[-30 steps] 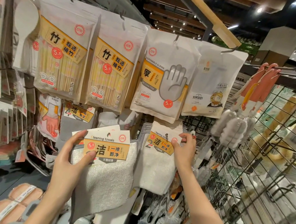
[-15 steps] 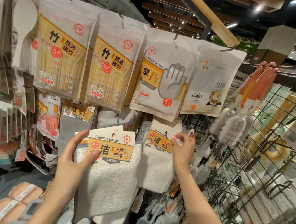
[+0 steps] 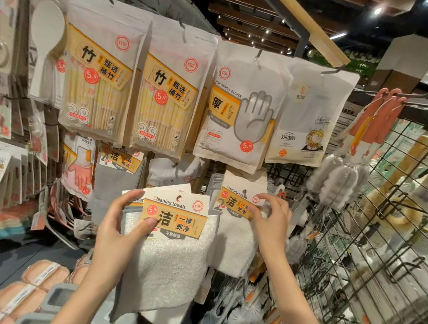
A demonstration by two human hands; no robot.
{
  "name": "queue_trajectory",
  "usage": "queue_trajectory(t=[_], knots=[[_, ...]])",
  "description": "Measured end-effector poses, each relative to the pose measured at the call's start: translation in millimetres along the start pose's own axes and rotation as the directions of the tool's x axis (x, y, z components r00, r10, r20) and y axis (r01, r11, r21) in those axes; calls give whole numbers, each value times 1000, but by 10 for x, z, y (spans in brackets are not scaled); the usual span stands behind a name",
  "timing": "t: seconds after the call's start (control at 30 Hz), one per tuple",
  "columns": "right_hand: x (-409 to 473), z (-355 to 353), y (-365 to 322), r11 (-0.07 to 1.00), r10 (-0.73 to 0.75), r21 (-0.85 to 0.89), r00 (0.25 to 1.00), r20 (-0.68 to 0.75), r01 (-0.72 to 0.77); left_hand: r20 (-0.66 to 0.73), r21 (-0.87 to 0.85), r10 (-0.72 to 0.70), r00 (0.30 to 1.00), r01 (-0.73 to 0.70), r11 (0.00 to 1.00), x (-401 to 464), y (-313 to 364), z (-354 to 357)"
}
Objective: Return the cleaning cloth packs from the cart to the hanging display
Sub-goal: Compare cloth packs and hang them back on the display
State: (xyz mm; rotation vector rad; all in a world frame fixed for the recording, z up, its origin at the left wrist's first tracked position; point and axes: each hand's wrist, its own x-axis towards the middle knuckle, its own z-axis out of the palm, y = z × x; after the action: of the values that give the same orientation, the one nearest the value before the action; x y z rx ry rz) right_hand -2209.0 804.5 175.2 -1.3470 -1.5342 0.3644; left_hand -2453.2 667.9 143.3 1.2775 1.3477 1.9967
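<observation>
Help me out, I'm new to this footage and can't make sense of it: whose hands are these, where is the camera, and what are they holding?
There is no machine here. A person wears a camera on the head, so you look down their arms at a shop's hanging display. The left hand grips a stack of cleaning towel packs, thumb on the front label. The right hand pinches the label of a cleaning towel pack already hanging on the display. Above hang bamboo stick packs and disposable gloves; a wire grid rack stands to the right.

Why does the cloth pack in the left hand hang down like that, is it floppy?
Probably floppy: the cloth pack droops below the left hand, which pinches its card header. Likely light, since thumb and fingers alone hold it. The card looks stiffer.
</observation>
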Motion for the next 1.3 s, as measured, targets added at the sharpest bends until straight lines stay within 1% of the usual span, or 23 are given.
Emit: queue_trajectory(t=[0.1,0.17,0.27,0.33,0.5,0.7,0.83,1.0,1.07,1.17,1.3], knots=[[-67,12,-291,976,-61,217,988,139,30,-2,-10,2,1000,-2,1000,12,4,37],[-148,24,-482,949,-125,312,959,256,40,6,-39,-19,1000,20,999,18,-1,52],[-261,44,-633,943,-178,331,892,416,34,20,-49,-27,999,28,998,3,18,86],[-332,67,-672,956,-174,291,866,469,35,15,-49,-17,1000,18,999,-16,43,102],[-416,115,-670,962,-206,256,868,451,95,19,-71,-25,999,26,997,-25,70,111],[-430,126,-685,970,-187,228,871,454,90,14,-76,-45,999,46,996,-51,59,98],[-424,121,-682,963,-197,254,876,441,89,29,-119,-54,998,57,991,-49,62,94],[-371,92,-625,964,-146,264,899,412,35,22,-84,-38,999,40,996,-12,51,62],[-346,73,-577,963,-126,268,905,406,15,27,-112,-40,999,42,993,2,31,53],[-298,34,-502,960,-104,281,919,381,-8,33,-210,-61,998,67,975,20,7,43],[-209,-26,-394,956,-73,292,936,344,-33,37,-198,-52,998,59,978,45,-30,25]])
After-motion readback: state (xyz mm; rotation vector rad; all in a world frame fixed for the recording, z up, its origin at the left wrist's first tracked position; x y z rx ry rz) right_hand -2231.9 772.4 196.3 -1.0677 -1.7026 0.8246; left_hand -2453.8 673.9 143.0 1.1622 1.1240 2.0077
